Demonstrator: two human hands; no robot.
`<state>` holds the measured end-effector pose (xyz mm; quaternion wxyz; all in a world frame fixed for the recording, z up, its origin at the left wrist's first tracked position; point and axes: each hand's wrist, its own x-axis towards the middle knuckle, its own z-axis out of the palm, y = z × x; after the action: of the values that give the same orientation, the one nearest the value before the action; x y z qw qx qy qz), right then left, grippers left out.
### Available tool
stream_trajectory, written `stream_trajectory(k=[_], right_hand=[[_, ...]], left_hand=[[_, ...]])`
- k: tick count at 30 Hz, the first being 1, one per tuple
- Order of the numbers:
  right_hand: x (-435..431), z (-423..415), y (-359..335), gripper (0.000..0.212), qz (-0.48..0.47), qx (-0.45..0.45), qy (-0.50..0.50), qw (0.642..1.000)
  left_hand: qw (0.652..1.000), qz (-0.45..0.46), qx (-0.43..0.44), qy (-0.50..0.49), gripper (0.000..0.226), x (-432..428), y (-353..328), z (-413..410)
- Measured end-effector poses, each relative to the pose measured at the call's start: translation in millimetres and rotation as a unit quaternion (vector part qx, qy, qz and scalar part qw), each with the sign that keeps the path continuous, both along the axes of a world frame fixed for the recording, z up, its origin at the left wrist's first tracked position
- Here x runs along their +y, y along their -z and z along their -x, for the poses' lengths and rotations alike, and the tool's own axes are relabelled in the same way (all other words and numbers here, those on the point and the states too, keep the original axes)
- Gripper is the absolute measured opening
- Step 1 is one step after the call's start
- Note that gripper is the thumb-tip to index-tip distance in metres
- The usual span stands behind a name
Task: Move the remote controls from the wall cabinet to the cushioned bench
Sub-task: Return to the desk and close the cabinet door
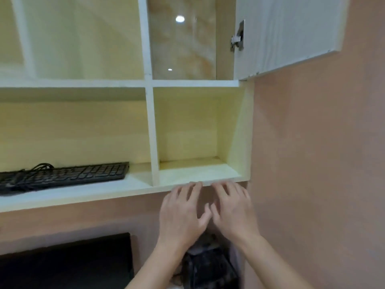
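The wall cabinet (150,126) fills the upper view, with pale yellow compartments and white dividers. Its lower right compartment (195,167) holds nothing that I can see. No remote control is in view, and neither is the cushioned bench. My left hand (183,213) and my right hand (233,209) are raised side by side just below the front edge of that compartment. Both have spread, relaxed fingers and hold nothing. Their fingertips reach up to the shelf's front edge.
A black keyboard (62,176) with a bundled cable lies on the lower left shelf. An open cabinet door (291,34) juts out at the upper right. The pink wall (316,163) is to the right. A dark screen (66,265) and a dark object (208,265) sit below.
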<state>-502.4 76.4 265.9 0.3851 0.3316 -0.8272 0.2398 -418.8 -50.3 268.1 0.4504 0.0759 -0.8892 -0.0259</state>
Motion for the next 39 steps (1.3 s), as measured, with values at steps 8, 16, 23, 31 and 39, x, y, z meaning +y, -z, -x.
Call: stream_trajectory(k=[8, 16, 23, 31, 39], right_hand=[[20.2, -8.1, -146.9, 0.047, 0.060, 0.147, 0.033, 0.987], [35.9, -35.2, -232.0, 0.043, 0.103, 0.252, 0.018, 0.962], [91.2, -68.3, -282.6, 0.049, 0.171, 0.351, 0.022, 0.920], [134.0, -41.0, -299.9, 0.087, 0.153, 0.244, 0.083, 0.954], [114.8, -36.6, -290.5, 0.093, 0.159, 0.249, 0.034, 0.955]], left_hand=[[0.988, 0.070, 0.136, -0.005, 0.060, -2.4, -155.0, -3.2], [0.978, 0.090, 0.187, 0.001, 0.064, 1.5, -234.6, -9.8], [0.969, 0.148, 0.199, 0.021, 0.074, 15.0, -265.5, -10.8], [0.951, 0.236, 0.194, 0.038, 0.079, 46.6, -298.4, -4.1], [0.937, 0.283, 0.202, 0.022, 0.079, 36.6, -314.7, -13.5]])
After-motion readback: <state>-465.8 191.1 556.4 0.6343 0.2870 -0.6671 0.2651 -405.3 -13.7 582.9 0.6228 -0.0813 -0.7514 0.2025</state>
